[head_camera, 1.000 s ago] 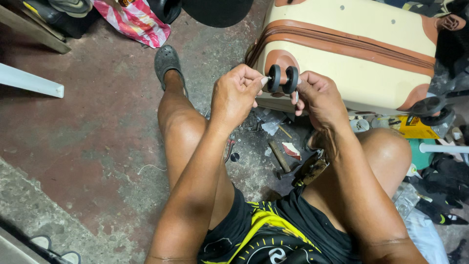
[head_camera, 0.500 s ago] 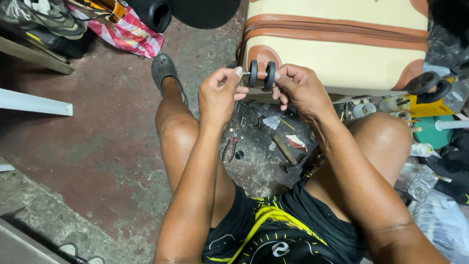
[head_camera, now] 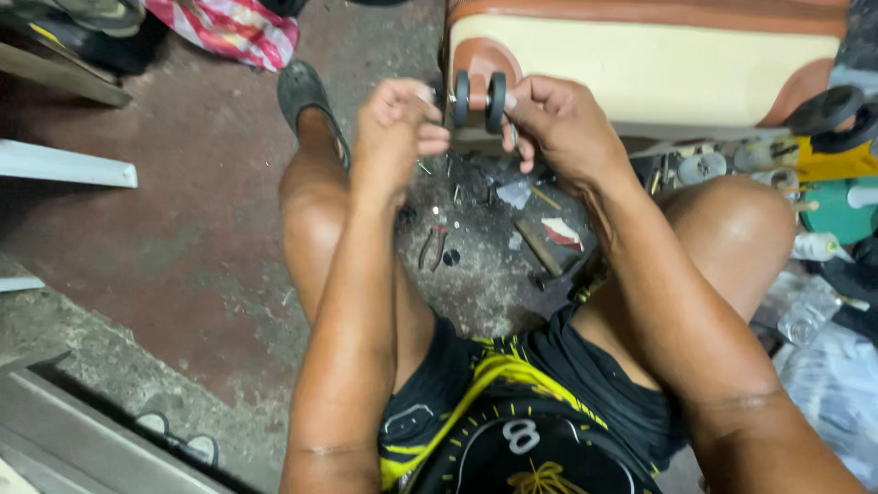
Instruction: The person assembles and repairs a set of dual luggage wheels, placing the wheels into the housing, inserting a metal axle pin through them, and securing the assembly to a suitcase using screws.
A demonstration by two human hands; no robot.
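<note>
Wheels come first: a black twin-wheel caster (head_camera: 480,101) sits at the corner of a cream suitcase with brown trim (head_camera: 658,69), up at twelve o'clock in the head view. The left hand (head_camera: 395,128) is curled into a loose fist at the caster's nine o'clock side, its thumb and fingertips pinched together against the axle end. The right hand (head_camera: 562,123) closes on the caster from three o'clock, thumb pressed to the outer wheel and fingers bent under it. Both hands grip the caster between them; whether a small tool or pin is in the left fingers cannot be told.

Below the hands, between the person's bare knees, the rough concrete floor (head_camera: 183,229) carries scattered bits: a pair of pliers (head_camera: 433,245) at about six o'clock from the caster, a small dark washer or disc just beside them, a hammer (head_camera: 540,252) lying slantwise toward five o'clock, scraps of paper and loose screws near it. A dark sandal (head_camera: 306,96) on the left foot lies at nine o'clock from the left hand. At ten o'clock, well apart, is a red-and-white striped bag (head_camera: 229,32). At three o'clock, past the right knee, lie spare black wheels (head_camera: 828,110), a yellow object and a green lid-like thing, partly cut off by the frame edge. The forearms cross the lower view and hide part of the floor beneath them.
</note>
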